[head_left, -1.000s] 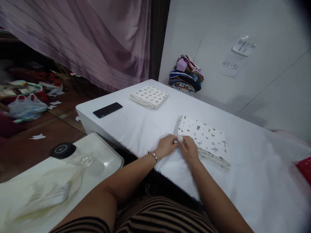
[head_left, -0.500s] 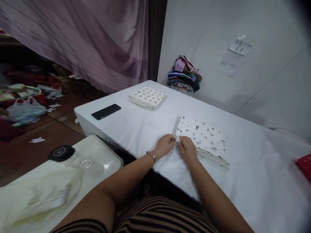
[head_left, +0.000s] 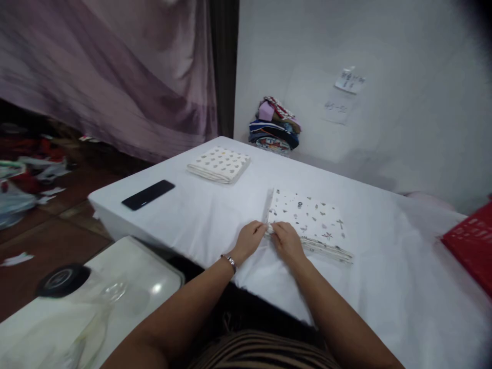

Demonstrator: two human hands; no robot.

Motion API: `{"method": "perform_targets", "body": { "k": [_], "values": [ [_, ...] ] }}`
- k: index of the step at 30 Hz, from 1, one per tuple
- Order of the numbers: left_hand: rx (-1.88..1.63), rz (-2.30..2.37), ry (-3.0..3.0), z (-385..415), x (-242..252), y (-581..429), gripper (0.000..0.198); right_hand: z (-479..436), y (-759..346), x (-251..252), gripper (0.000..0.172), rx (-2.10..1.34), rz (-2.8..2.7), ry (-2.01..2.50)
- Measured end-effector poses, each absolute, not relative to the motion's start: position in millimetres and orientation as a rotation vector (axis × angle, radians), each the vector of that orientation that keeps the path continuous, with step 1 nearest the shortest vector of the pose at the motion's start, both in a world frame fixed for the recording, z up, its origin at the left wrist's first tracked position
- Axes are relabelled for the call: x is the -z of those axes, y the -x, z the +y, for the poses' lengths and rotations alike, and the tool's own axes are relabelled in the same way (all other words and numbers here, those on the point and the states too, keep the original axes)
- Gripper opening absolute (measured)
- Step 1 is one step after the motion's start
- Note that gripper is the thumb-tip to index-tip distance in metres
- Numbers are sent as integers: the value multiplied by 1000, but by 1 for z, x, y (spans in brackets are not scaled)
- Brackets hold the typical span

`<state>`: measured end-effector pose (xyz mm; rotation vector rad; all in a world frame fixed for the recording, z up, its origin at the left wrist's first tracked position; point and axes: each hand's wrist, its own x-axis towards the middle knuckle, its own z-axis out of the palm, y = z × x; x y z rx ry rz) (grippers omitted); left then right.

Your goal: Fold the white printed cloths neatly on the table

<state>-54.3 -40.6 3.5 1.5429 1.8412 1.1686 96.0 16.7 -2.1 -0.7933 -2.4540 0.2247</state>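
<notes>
Near edge of the white-draped table (head_left: 184,215): our left hand (head_left: 251,240) and right hand (head_left: 286,241), fingertips pinched shut on the near-left corner of the folded white cloth with small dark prints (head_left: 309,219), which lies flat. Well apart from it: a flat black phone (head_left: 148,187) at the left edge and a folded cream heart-print cloth (head_left: 220,164) at the far edge.

A white folded cloth (head_left: 307,218) carries small dark motifs, a cream cloth (head_left: 219,164) grey spots, beside a black phone (head_left: 148,187) on the white tablecloth (head_left: 384,266).
</notes>
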Motion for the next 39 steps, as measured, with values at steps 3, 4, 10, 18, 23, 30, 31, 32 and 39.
{"method": "perform_targets", "body": {
  "k": [3, 4, 10, 18, 23, 30, 31, 32, 39],
  "values": [
    [-1167, 1843, -1519, -40, -4, 55, 34, 15, -93, -1, 26, -188, -2495, 826],
    [-1148, 1859, -1516, -39, -4, 56, 34, 14, -92, -3, 26, -178, -2507, 836],
    [-1052, 1877, -1538, -34, -2, 60, 36, 14, -103, -12, 26, -166, -2533, 817],
    [-1005, 1863, -1519, -35, -5, 63, 34, 18, -222, -6, 29, -20, -2335, 1054],
    [-973, 1873, -1517, -35, -8, 62, 33, 16, -288, -1, 30, -213, -1977, 1381],
    [-989, 1881, -1523, -35, -8, 62, 34, 34, -300, -7, 40, -826, -1531, 1793],
    [-986, 1881, -1525, -35, -8, 62, 34, 38, -299, -9, 41, -881, -1535, 1827],
    [-984, 1880, -1526, -35, -7, 62, 34, 41, -298, -11, 41, -900, -1552, 1849],
    [-975, 1870, -1531, -35, -6, 62, 35, 56, -296, -24, 39, -916, -1610, 1955]
  ]
}}
